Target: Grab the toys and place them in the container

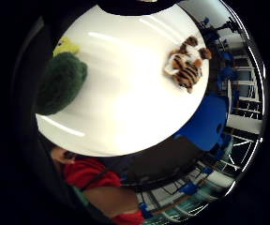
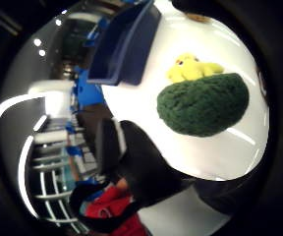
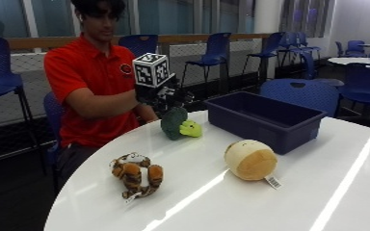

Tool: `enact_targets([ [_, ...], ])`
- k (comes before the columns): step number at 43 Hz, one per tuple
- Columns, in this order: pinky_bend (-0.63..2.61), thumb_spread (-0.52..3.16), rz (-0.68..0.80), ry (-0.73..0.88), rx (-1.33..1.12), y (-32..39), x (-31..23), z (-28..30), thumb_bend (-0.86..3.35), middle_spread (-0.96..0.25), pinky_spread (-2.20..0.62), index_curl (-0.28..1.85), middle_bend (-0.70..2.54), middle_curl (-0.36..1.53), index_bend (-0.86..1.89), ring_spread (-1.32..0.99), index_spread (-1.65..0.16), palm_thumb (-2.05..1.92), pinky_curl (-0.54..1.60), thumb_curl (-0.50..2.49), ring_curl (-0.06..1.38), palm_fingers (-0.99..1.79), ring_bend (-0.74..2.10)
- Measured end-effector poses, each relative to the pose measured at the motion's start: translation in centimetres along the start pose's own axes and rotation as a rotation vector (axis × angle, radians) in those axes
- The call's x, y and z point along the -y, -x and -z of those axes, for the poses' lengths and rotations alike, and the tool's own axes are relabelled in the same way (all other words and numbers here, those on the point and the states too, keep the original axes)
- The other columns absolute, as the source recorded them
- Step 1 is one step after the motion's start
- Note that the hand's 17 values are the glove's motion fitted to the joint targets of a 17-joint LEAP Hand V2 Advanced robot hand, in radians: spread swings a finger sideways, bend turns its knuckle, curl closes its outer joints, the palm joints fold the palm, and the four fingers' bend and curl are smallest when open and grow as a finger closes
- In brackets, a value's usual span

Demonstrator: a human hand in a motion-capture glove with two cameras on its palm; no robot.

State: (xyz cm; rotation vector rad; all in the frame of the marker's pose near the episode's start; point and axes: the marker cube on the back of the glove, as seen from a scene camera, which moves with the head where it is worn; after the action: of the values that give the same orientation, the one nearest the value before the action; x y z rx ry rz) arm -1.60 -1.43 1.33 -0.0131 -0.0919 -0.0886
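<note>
Red polo shirt [image 3: 88, 72], black-gloved right hand [image 3: 163, 98]

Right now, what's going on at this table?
A person sits at a round white table with the gloved right hand raised just above a green and yellow plush toy, which sits on the table. Whether the fingers touch it cannot be told. A tiger plush and a tan round plush also lie on the table. The dark blue container looks empty, so no toy is in yet.
</note>
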Motion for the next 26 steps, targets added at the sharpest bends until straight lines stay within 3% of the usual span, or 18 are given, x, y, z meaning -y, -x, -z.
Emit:
enact_targets([
  [16, 0.51, 1.01, -0.015, 0.021, -0.043, 1.4, 2.3, -2.9, -0.11, -0.09, 0.05, 0.25, 0.15, 0.24, 0.15, -0.04, -0.32, -0.15, 0.27, 0.1, 0.09, -0.14, 0.16],
  [26, 0.94, 0.98, -0.056, 0.11, -0.098, 1.9, 3.5, -6.4, -0.1, -0.07, 0.11, 0.24, 0.11, 0.21, 0.14, -0.02, -0.33, -0.13, 0.39, 0.12, 0.09, -0.11, 0.15],
])
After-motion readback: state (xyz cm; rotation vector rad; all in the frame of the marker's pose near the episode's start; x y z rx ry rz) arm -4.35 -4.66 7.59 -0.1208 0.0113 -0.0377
